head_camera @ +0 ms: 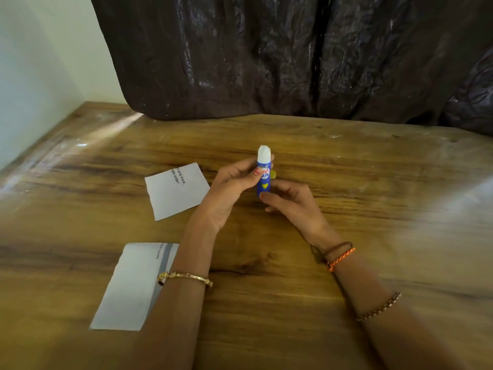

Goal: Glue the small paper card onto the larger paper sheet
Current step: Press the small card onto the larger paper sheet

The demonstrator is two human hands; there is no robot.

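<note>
Nearest you, the larger paper sheet (128,287) lies flat, partly under your left forearm; the small paper card (177,190) waits beyond it. Both hands' fingers (241,172) pinch the uncapped glue stick (264,174) upright above the surface (346,182), likely readying it.

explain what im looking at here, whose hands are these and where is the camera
There is no machine here: a person works with bare hands, and the one picture comes from a camera worn on their head, looking down at a wooden table. The left hand and right hand together hold a blue glue stick upright, its white glue showing at the top. A small paper card lies further away on the left; a larger paper sheet lies nearer, partly under the left forearm. A dark curtain hangs behind.
</note>
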